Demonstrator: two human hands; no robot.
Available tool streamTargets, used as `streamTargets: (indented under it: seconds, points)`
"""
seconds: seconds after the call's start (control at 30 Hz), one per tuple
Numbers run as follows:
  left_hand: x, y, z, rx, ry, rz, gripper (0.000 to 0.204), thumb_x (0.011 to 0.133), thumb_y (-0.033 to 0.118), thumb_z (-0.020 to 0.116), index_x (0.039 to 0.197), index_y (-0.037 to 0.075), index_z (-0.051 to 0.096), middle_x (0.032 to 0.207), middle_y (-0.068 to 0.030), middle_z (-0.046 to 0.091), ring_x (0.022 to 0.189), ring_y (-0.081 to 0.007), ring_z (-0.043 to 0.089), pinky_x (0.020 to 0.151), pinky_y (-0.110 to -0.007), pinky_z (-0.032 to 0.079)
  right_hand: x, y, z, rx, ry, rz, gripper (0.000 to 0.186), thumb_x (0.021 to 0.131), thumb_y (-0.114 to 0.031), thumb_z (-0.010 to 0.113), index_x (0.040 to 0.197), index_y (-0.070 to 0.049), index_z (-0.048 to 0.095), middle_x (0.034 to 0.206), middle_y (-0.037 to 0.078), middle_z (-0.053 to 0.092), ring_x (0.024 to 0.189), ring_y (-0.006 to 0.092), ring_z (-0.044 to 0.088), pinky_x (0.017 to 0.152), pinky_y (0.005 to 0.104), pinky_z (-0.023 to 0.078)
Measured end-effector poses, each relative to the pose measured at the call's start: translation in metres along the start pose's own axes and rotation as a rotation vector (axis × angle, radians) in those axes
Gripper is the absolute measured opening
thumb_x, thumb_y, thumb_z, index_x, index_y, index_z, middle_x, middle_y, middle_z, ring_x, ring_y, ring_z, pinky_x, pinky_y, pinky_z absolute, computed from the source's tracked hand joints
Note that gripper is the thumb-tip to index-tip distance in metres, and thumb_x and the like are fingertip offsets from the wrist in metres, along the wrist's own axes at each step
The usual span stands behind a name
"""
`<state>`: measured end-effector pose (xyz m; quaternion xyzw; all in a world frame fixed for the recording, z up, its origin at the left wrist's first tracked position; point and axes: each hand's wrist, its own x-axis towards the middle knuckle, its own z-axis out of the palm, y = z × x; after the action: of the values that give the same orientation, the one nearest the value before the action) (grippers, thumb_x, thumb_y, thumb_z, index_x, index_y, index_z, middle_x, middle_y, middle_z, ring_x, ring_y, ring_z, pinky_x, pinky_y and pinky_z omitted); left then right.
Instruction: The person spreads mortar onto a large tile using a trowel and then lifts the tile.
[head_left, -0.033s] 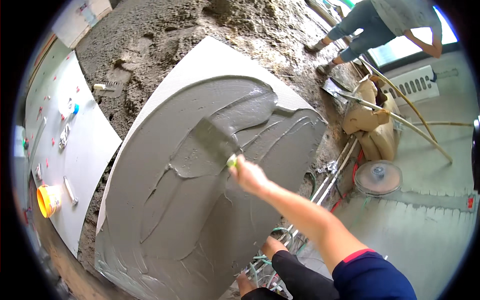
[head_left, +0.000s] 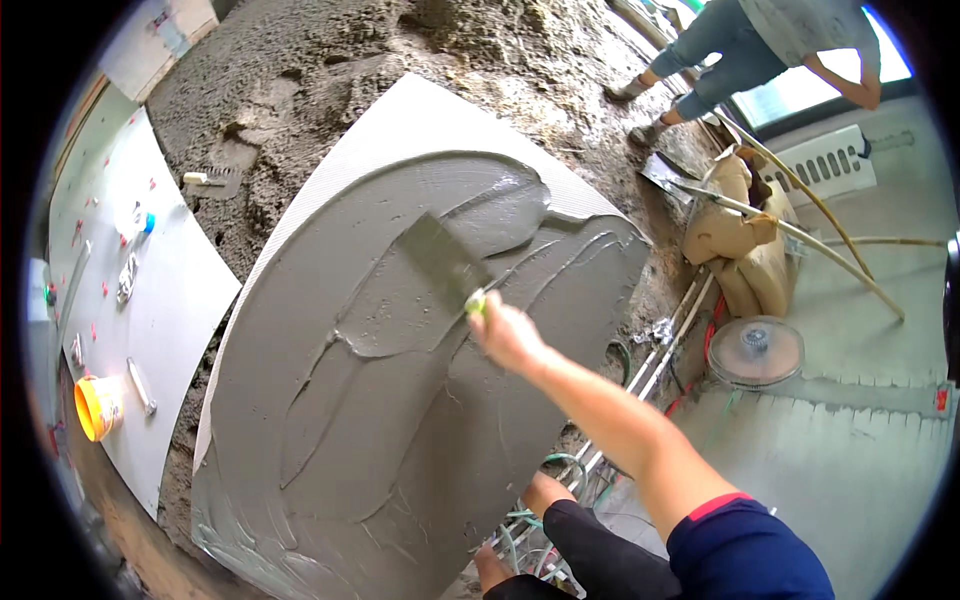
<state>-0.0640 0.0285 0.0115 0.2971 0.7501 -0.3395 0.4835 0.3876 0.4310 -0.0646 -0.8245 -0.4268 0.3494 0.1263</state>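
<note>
My right hand is wrapped around the yellow-green handle of a flat trowel. Its wide, slightly blurred rectangular blade lies against wet grey mortar. That mortar covers most of a large pale slab with a finely ribbed surface, whose bare corner shows at the far end. Smooth swaths and raised ridges mark the coat, some right beside the blade. My right arm reaches in from the lower right. My left hand is out of sight.
At left, a pale panel carries an orange bucket and small red pieces. A notched trowel lies on rough ground. A person stands far right, near a shovel, a torn paper sack, white pipes and a round clear disc.
My right hand and the trowel have shifted a little to the right and away from me across the mortar. The grip is unchanged.
</note>
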Motion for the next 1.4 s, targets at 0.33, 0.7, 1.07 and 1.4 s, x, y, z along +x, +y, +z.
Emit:
streamTargets:
  seconds: [0.33, 0.7, 1.07, 1.4]
  points:
    - [0.014, 0.016, -0.031, 0.098, 0.021, 0.015, 0.085, 0.090, 0.066, 0.037, 0.141, -0.002, 0.035, 0.142, -0.0303, 0.036, 0.130, -0.0453, 0.036, 0.107, -0.049, 0.031, -0.017, 0.139, -0.064, 0.093, 0.470, 0.411, 0.041, 0.094, -0.040, 0.047, 0.111, -0.003, 0.043, 0.096, 0.033, 0.062, 0.092, 0.0519, 0.058, 0.082, 0.0515, 0.047]
    - [0.018, 0.039, -0.046, 0.165, 0.015, 0.012, 0.086, 0.090, 0.067, 0.037, 0.141, -0.002, 0.034, 0.142, -0.0303, 0.036, 0.130, -0.0452, 0.035, 0.107, -0.049, 0.031, 0.018, 0.130, -0.056, 1.551, 0.613, 0.654, 0.039, 0.095, -0.050, 0.044, 0.100, -0.012, 0.040, 0.070, 0.005, 0.047, 0.050, 0.0156, 0.050, 0.044, 0.0345, 0.047]
    - [0.012, 0.059, -0.043, 0.154, -0.023, -0.037, 0.087, 0.090, 0.067, 0.036, 0.141, -0.002, 0.034, 0.142, -0.0302, 0.035, 0.130, -0.0451, 0.035, 0.107, -0.050, 0.030, 0.125, -0.005, -0.034, 1.333, 0.398, 0.563, 0.041, 0.095, -0.053, 0.040, 0.097, -0.012, 0.041, 0.070, 0.005, 0.046, 0.048, 0.0146, 0.046, 0.043, 0.0345, 0.045]
    - [-0.001, 0.070, -0.022, 0.068, -0.069, -0.096, 0.088, 0.089, 0.068, 0.036, 0.142, -0.002, 0.033, 0.142, -0.0302, 0.035, 0.131, -0.0451, 0.035, 0.107, -0.050, 0.030, 0.218, -0.121, -0.012, 0.780, 0.132, 0.277, 0.045, 0.099, -0.032, 0.025, 0.090, 0.005, 0.048, 0.079, 0.026, 0.059, 0.066, 0.0367, 0.063, 0.060, 0.0455, 0.052]
